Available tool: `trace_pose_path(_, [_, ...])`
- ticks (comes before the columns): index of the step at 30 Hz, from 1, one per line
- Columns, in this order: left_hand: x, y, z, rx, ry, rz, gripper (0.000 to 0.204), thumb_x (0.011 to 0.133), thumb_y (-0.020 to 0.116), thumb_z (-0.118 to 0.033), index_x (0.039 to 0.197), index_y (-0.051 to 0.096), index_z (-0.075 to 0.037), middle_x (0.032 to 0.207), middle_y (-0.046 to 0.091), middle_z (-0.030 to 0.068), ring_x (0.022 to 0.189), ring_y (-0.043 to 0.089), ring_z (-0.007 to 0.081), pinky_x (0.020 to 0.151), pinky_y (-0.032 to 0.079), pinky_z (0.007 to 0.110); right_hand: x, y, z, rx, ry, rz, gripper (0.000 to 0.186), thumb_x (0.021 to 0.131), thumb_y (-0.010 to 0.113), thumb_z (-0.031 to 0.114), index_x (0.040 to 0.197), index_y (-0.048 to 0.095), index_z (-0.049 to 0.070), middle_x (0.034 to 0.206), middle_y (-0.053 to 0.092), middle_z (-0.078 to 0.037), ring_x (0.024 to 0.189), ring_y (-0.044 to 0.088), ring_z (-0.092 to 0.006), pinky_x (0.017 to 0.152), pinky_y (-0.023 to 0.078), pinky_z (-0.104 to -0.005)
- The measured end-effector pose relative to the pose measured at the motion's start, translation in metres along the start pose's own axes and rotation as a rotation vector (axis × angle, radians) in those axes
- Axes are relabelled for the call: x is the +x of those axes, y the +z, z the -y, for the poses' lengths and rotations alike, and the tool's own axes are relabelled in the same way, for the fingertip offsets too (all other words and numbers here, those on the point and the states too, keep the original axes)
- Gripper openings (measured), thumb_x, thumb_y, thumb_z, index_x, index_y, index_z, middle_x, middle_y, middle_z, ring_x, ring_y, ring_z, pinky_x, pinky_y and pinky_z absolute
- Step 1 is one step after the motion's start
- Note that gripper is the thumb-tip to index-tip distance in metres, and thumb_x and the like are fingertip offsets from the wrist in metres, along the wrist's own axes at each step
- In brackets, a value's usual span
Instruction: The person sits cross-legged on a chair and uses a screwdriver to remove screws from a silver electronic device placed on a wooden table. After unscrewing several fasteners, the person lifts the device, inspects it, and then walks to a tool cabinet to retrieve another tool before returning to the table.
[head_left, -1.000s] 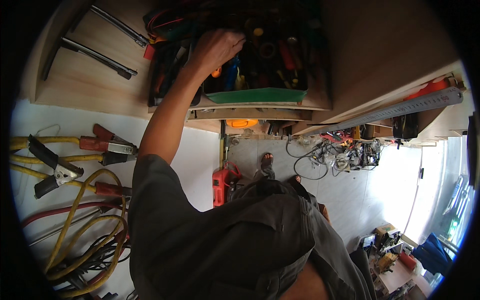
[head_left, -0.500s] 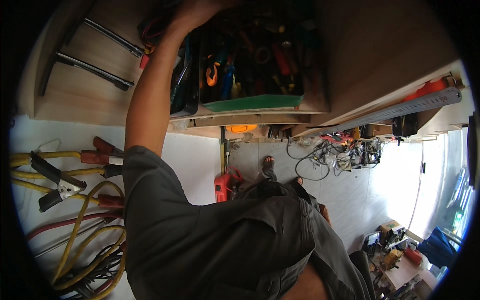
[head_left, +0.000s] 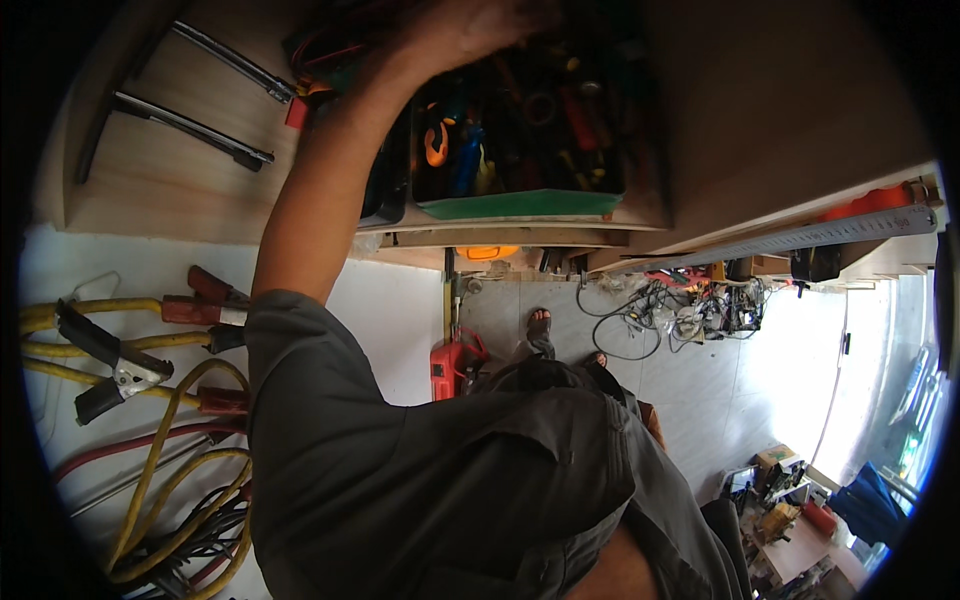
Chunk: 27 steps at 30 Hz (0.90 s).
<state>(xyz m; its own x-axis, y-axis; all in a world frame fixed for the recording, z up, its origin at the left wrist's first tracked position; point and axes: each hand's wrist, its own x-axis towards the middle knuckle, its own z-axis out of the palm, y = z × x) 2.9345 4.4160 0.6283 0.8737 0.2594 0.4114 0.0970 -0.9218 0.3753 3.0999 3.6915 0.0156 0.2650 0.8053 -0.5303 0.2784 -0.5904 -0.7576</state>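
My left arm stretches up into a wooden shelf, and my left hand (head_left: 485, 28) is over a green-edged tool bin (head_left: 520, 205). Its fingers fade into dark shadow at the top edge, so whether they grip anything is hidden. Below the hand, the bin holds an orange-handled tool (head_left: 436, 145), a blue handle (head_left: 468, 160), a red handle (head_left: 579, 120) and a dim round ring (head_left: 541, 108). Left of it stands a dark bin (head_left: 385, 195), partly behind my forearm. My right hand is out of view; a patch of skin shows at the lower edge.
Two metal rods (head_left: 190, 130) stick out from the left shelf wall. Jumper cables (head_left: 150, 345) with clamps hang on the white panel. A steel ruler (head_left: 800, 237) lies along the right shelf edge. Tangled cords (head_left: 690, 310) and a red case (head_left: 448, 370) are lower down.
My left hand and forearm have moved right, further across the tool bin. The view has shifted slightly, and the bin sits a little further right in it.
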Motion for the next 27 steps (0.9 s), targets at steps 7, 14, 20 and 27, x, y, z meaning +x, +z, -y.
trace_pose_path(7, [-0.035,0.018,0.039,-0.014,-0.196,0.208,0.02,0.096,0.069,-0.022,0.099,0.074,-0.004,0.093,0.073,0.016,0.086,0.07,0.0253,0.078,0.055,0.039,0.01,-0.014,0.065,0.091,0.164,0.109,0.035,0.092,0.047,0.014,0.108,0.073,-0.004,0.083,0.073,-0.018,0.071,0.063,-0.0238,0.06,0.05,-0.0414])
trace_pose_path(14, [-0.076,0.089,0.106,0.483,-0.189,0.259,0.021,0.083,0.068,-0.006,0.101,0.078,-0.009,0.103,0.075,0.0157,0.098,0.071,0.031,0.087,0.057,0.042,-0.007,-0.019,0.097,-0.036,-0.001,-0.006,0.034,0.091,0.049,0.013,0.107,0.074,-0.002,0.077,0.072,-0.017,0.066,0.061,-0.0216,0.055,0.048,-0.042])
trace_pose_path(20, [-0.055,0.083,0.089,0.364,-0.344,0.308,0.017,0.091,0.063,-0.016,0.098,0.078,-0.012,0.097,0.075,0.0142,0.092,0.072,0.0317,0.082,0.058,0.042,-0.017,-0.03,0.09,0.024,0.048,-0.003,0.032,0.092,0.05,0.015,0.107,0.074,-0.002,0.082,0.073,-0.02,0.073,0.065,-0.0233,0.063,0.053,-0.0428])
trace_pose_path(27, [-0.057,0.018,0.067,-0.063,-0.237,-0.1,0.025,0.099,0.068,-0.022,0.107,0.076,-0.001,0.093,0.076,0.0115,0.084,0.071,0.0186,0.076,0.055,0.034,-0.013,-0.021,0.072,0.115,0.057,0.011,0.034,0.098,0.053,0.022,0.113,0.074,-0.001,0.094,0.075,-0.021,0.084,0.069,-0.0259,0.074,0.055,-0.041])
